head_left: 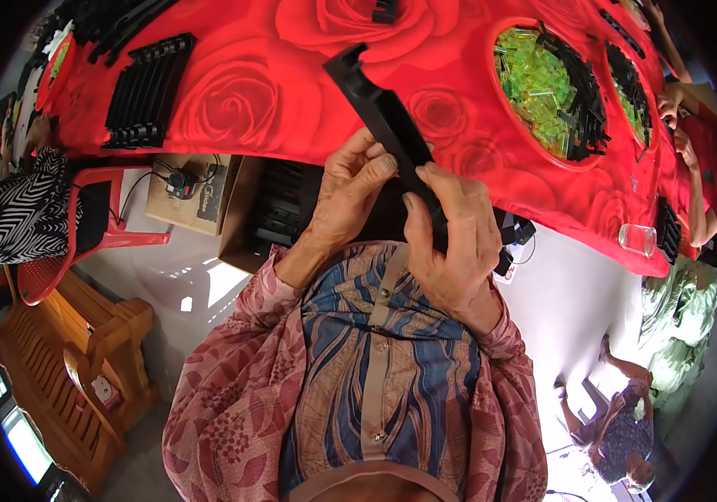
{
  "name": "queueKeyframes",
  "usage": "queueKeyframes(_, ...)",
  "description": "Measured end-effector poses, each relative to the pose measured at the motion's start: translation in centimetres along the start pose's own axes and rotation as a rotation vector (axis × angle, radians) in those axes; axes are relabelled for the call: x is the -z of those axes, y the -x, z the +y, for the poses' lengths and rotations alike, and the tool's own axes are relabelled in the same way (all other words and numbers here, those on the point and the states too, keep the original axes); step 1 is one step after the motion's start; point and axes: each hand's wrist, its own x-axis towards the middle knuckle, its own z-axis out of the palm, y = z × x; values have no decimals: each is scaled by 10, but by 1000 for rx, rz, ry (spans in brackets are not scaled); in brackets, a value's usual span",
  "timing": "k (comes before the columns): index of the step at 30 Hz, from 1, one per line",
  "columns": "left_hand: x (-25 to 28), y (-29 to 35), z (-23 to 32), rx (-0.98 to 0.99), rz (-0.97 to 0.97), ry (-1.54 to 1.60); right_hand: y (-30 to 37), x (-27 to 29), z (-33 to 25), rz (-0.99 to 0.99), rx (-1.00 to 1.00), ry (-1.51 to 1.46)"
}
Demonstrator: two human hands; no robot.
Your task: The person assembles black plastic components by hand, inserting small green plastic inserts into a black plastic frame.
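A long black plastic channel-shaped piece (392, 115) is held in both hands over the near edge of the red rose-patterned tablecloth (245, 109). It slants, with its hooked end far and to the left and its lower end toward my body. My left hand (348, 191) closes on its left side, with the thumb and bent fingers near the middle. My right hand (456, 230) grips the lower part between thumb and fingers. That lower end is partly hidden behind the right hand.
Several similar black pieces (148, 94) lie side by side at the left. At the right, an orange-rimmed tray (572, 165) holds yellow-green clear pieces (532, 84) and black strips. A cardboard box (235, 222) with black pieces is below the table edge. Other people sit at both sides.
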Motion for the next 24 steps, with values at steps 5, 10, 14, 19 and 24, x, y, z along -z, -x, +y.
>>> queueKeyframes(5, -5, -1, 8, -10, -146, -157, 0, 0, 3, -21, -26, 19)
queueKeyframes(10, -5, 0, 9, -87, -139, -244, 9, 2, 11, -103, -9, 47)
queueKeyframes(14, -2, -1, 16, 10, -95, -375, 14, 6, 23, -156, 15, 46)
queueKeyframes(19, 6, -2, 18, -8, 33, -295, 17, 8, 38, -260, 75, 77)
queueKeyframes(24, 20, 6, 17, -77, 23, -630, 22, 11, 44, -347, 103, 68)
